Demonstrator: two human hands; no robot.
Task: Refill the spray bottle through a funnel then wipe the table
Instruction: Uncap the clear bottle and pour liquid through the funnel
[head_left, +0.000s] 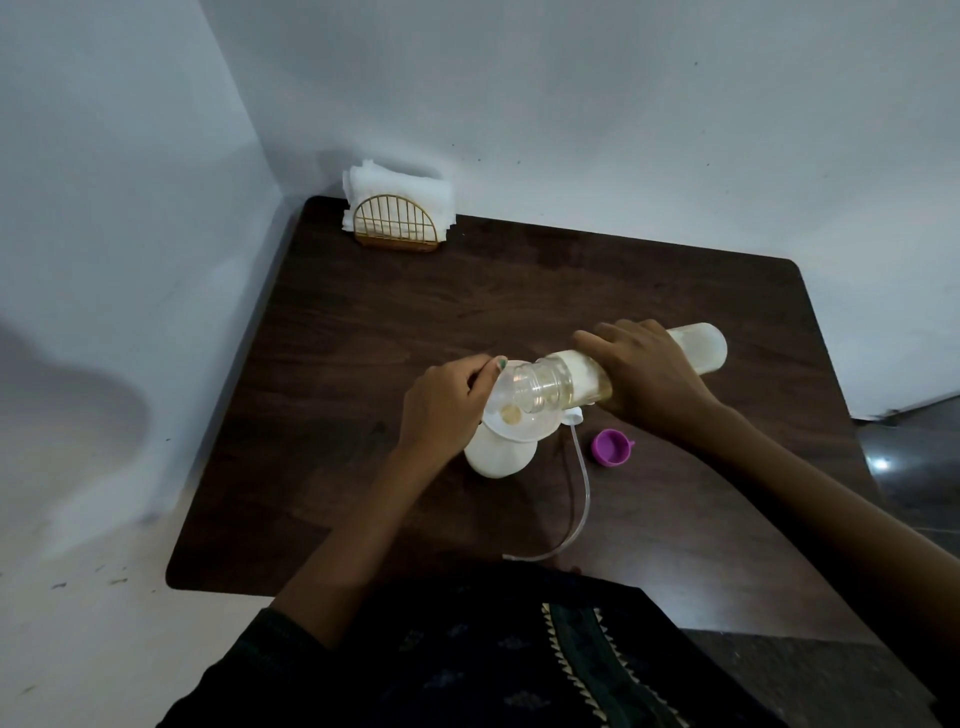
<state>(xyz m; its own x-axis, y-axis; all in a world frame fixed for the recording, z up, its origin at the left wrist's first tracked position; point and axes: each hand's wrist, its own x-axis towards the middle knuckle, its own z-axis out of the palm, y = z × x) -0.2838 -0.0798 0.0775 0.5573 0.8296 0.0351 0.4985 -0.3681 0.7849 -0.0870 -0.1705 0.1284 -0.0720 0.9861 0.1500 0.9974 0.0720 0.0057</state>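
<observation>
- Right hand (652, 374) grips tilted refill bottle (698, 349), mouth over funnel (511, 410).
- Left hand (447, 405) pinches funnel rim (spray bottle (498, 457) beneath).
- Purple cap (613, 448) lies right.

My white spray bottle (498, 457) stands upright on the dark wooden counter (467, 312), with a clear funnel (519, 415) seated in its open neck. A little yellowish liquid sits at the funnel's bottom. The refill bottle (696, 348), clear with a white label and pale yellow liquid inside, lies nearly level, its open mouth over the funnel. The spray head (729, 415) with its long clear tube lies just beside the spray bottle, and a purple cap (613, 448) rests near it.
</observation>
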